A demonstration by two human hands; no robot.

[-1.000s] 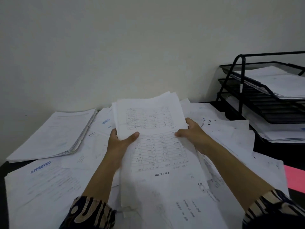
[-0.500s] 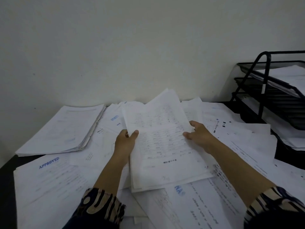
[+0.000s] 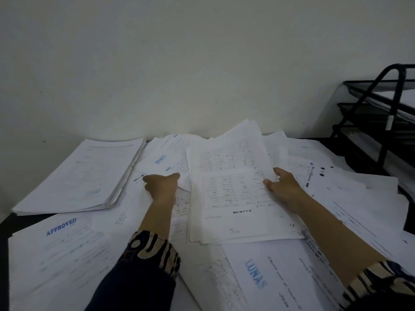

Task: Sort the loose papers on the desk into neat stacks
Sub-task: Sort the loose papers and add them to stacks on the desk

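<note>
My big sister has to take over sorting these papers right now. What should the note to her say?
Right hand grips the right edge of a sheaf of table sheets.
Left hand pinches a loose sheet beside a page stamped LUNAS.
Done: one neat stack at far left.
Left: loose papers cover the desk, including the APPROVED page and another LUNAS page. A black tray rack stands at right.
</note>
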